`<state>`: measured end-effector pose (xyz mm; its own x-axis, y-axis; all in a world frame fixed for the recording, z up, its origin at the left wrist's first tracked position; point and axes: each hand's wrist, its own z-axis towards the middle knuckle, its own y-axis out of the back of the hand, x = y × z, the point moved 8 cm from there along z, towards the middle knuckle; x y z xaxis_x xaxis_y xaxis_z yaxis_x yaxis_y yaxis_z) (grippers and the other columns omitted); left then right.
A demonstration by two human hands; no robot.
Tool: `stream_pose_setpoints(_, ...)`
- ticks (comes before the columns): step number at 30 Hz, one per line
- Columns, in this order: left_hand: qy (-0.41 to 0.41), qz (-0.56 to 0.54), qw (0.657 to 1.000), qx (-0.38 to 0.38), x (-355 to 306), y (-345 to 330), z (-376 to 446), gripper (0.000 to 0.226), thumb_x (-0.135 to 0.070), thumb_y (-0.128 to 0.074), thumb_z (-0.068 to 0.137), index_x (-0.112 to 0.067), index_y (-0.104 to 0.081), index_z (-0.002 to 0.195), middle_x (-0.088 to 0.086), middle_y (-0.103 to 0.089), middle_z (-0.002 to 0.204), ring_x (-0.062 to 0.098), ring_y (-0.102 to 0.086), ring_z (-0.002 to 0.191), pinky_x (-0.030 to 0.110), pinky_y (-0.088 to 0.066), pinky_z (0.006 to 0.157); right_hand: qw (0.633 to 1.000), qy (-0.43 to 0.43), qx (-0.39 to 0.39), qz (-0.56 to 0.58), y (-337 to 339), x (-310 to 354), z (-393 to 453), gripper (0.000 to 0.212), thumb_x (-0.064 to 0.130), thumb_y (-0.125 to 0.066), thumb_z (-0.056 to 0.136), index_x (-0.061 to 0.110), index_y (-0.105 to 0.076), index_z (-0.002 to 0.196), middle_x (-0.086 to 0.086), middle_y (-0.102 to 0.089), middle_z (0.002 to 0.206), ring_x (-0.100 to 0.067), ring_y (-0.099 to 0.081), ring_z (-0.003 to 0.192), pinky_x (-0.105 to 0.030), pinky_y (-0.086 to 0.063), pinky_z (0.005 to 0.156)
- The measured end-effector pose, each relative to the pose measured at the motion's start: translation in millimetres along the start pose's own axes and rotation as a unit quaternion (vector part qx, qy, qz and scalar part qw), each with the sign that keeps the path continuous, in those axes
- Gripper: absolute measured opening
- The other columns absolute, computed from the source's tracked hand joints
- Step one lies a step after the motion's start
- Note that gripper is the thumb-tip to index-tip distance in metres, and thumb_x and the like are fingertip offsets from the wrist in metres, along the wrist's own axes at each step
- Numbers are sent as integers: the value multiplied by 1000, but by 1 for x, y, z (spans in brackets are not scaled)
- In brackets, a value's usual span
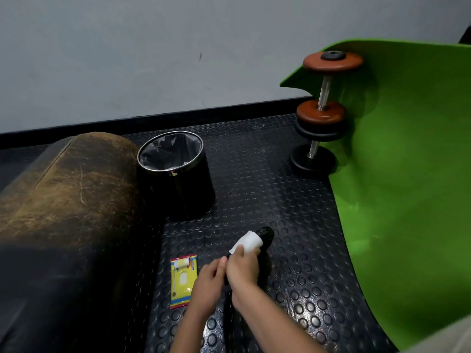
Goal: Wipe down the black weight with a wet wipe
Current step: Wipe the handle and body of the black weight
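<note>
A small black weight [266, 234] lies on the studded rubber floor in front of me, its far rounded end showing and most of its middle hidden by my hands. My right hand [243, 266] holds a white wet wipe [248, 242] wrapped over the weight's upper part. My left hand [210, 282] grips the near end of the weight beside the right hand. A yellow wet wipe pack [184, 284] lies flat on the floor just left of my hands.
A black bin [178, 179] with a liner stands behind the pack. A worn brown-and-black padded bench [63, 200] fills the left. Two dumbbells [321, 118] stand stacked at the back right against a curled green mat [407, 174]. A grey wall [153, 59] is behind.
</note>
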<state>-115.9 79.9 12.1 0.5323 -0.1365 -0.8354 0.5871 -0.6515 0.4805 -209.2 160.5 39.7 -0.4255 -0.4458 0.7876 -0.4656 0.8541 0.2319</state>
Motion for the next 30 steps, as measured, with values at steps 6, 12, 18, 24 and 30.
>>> stream_pose_setpoints(6, 28, -14, 999, -8, 3, -8, -13, 42, -68, -34, 88, -41, -64, 98, -9, -64, 99, 8, -59, 101, 32, -46, 91, 999, -13, 30, 29, 12, 15, 35, 43, 33, -31, 103, 5, -52, 128, -16, -63, 120, -33, -60, 108, -42, -48, 98)
stream_pose_setpoints(12, 65, -118, 991, -2, 5, -20, -29, 24, -51, -51, 85, -41, -69, 96, -3, -56, 100, 13, -59, 101, 45, -46, 97, 996, 30, 46, -67, 10, 4, 24, 39, 34, -34, 102, 5, -58, 111, -14, -66, 107, -32, -64, 98, -44, -52, 90)
stream_pose_setpoints(18, 65, -101, 993, -18, 0, -30, -36, 32, -37, -36, 99, -24, -63, 87, 3, -52, 98, 17, -55, 100, 37, -43, 92, 993, 28, 75, -86, 16, 10, 27, 35, 29, -41, 101, 4, -57, 118, -10, -65, 108, -27, -63, 97, -38, -52, 85)
stream_pose_setpoints(24, 94, -80, 992, -25, -3, -37, -44, 47, -45, -29, 100, -22, -47, 138, -4, -37, 149, 13, -27, 141, 30, -19, 113, 990, 6, 112, -81, 18, 50, 40, 44, 29, -37, 105, 1, -44, 138, -13, -55, 125, -25, -53, 105, -29, -39, 83)
stream_pose_setpoints(30, 92, -74, 993, -23, -10, -41, -49, 54, -45, -23, 101, -19, -31, 148, -3, -27, 155, 11, -21, 143, 28, -13, 115, 989, 14, 118, -89, 20, 35, 35, 41, 32, -42, 103, 1, -52, 128, -9, -60, 110, -23, -58, 94, -29, -42, 73)
